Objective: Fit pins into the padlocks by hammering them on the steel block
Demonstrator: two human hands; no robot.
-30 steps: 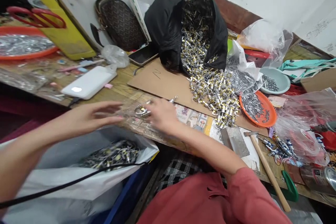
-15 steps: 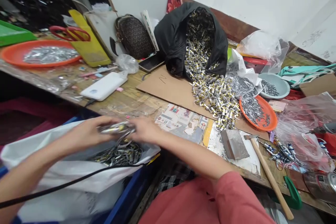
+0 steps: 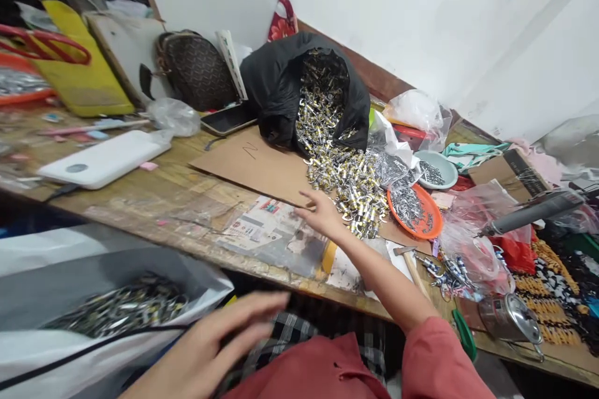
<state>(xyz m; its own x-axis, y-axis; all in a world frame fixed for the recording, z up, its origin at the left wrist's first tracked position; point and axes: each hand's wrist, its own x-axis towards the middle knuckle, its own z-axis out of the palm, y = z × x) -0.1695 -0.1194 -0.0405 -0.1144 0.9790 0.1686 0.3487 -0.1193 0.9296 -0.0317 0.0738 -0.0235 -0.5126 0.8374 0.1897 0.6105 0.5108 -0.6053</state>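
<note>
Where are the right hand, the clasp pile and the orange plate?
right hand (image 3: 324, 217): head view, back of hand.
clasp pile (image 3: 349, 177): head view, its middle.
orange plate (image 3: 434, 224): head view, bare right rim.

Brown handbag (image 3: 196, 72) (patterned) and power bank (image 3: 103, 159) on table (image 3: 187, 179).

The table (image 3: 187, 184) bears an orange dish (image 3: 438, 225) and cardboard (image 3: 253, 165) heaped with metal clips (image 3: 349, 181).

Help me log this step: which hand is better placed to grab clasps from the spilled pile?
Probably right. The right hand, open, reaches over the table next to the clasp pile; the left hand hangs low near the white bag.
</note>
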